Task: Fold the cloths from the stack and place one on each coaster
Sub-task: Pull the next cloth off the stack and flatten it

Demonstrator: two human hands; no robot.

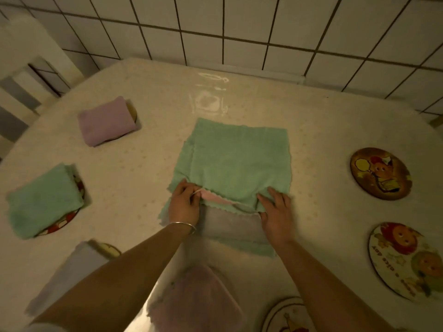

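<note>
**Both hands at the near edge of the green cloth on the stack**

On the left, a folded green cloth and a folded lilac cloth each cover a coaster. Mid-table lies the cloth stack; its top green cloth lies flat, near edge toward the person. The left hand pinches that edge; the right hand grips it too. Right, two picture coasters lie bare.

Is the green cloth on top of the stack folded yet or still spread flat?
Spread flat: the green cloth lies open over the stack, with both hands only lifting its near edge.
</note>
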